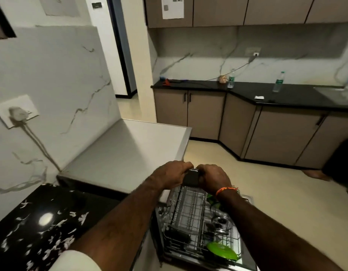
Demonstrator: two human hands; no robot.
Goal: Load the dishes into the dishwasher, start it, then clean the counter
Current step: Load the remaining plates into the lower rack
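A black speckled stone counter (pixel 42 222) sits nearest, beside the open dishwasher's pulled-out wire rack (pixel 192 210) holding a green plastic plate (pixel 221 250) and a steel pot (pixel 221 222). Above it, left hand (pixel 169 174) and right hand (pixel 213 178) both curl around a small black container (pixel 190 178). If either grip slips, it could drop onto the dishes. Water bottles stand on the far black counter (pixel 286 94).

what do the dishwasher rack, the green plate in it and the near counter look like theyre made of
Dishwasher rack: thin grey crossing wires, likely coated metal.
Green plate: even bright colour with a soft sheen, probably plastic, though glazed ceramic is possible.
Near counter: glossy black slab with white flecks that mirrors a lamp, looks like polished stone or an imitation of it.
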